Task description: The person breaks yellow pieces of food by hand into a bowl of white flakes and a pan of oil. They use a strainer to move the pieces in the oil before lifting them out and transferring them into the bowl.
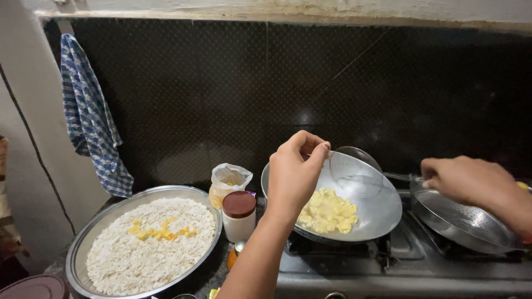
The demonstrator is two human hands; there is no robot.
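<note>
So we've got our left hand (293,174) raised over the near rim of the round steel wok (377,191), fingers pinched shut on something thin we can't make out. Pale yellow cut pieces (328,211) sit in the wok just right of that hand. Our right hand (468,180) is closed around the handle of the perforated steel strainer (460,221) off to the right. Left of the left hand sit a white jar with a brown lid (239,215) and a wide steel dish of white flaked rice (144,243).
</note>
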